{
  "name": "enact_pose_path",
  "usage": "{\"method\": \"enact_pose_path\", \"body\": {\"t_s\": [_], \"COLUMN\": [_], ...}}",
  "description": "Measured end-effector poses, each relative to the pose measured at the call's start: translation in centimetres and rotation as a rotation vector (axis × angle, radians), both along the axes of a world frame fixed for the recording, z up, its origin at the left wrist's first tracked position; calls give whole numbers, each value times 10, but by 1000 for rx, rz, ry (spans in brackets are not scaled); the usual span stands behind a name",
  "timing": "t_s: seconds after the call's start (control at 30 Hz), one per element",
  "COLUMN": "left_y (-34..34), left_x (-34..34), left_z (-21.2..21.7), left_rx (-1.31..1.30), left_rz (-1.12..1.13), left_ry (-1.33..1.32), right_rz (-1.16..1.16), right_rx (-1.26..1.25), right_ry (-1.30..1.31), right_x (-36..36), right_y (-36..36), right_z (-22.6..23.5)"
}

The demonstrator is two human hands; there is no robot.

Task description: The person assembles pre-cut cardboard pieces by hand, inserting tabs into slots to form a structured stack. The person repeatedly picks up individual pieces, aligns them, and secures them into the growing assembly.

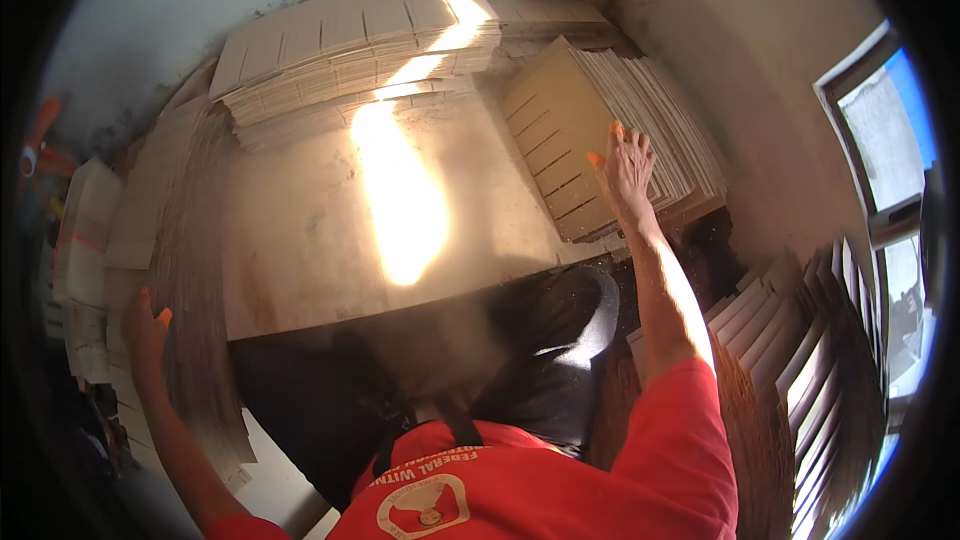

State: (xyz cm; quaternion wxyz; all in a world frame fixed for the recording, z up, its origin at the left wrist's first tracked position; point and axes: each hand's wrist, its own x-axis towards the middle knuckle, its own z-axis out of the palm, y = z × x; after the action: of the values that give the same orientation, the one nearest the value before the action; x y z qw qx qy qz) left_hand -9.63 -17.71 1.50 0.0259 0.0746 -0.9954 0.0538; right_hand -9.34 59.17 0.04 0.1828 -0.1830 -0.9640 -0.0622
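My right hand lies flat with fingers spread on top of a slanting stack of flat slotted cardboard sheets at the right of the work table. My left hand rests with fingers apart on a blurred pile of cardboard sheets at the table's left edge. Neither hand grips anything. A tall stack of the same slotted sheets sits at the table's far side, lit by a strip of sunlight.
More cardboard sheets stand on edge at the lower right beside a window. White bundles are stacked at the far left. A plastered wall rises behind the right stack. I wear a red shirt.
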Motion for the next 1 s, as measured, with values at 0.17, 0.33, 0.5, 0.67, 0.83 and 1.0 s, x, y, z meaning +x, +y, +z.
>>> {"method": "enact_pose_path", "body": {"t_s": [0.17, 0.33, 0.5, 0.67, 0.83, 1.0], "left_y": [50, 113, 141, 193, 263, 350], "left_x": [13, 31, 35, -2, -89, -178], "left_z": [0, -4, -14, 0, 11, 37], "left_rx": [-16, -32, 79, 226, 442, 418], "left_rz": [-109, -189, -379, -268, -583, -779], "left_ry": [131, -11, 125, 66, 267, 371], "right_rz": [-45, -30, -156, 86, 176, 469], "right_rx": [89, -123, -544, -586, -1228, -1428], "right_ry": [-27, 55, 116, 988, 989, 1187], "right_x": [-24, -29, -22, -3, -21, -45], "right_y": [49, 80, 61, -3, -17, -40], "right_z": [-21, -8, 52, 81, 41, 14]}}
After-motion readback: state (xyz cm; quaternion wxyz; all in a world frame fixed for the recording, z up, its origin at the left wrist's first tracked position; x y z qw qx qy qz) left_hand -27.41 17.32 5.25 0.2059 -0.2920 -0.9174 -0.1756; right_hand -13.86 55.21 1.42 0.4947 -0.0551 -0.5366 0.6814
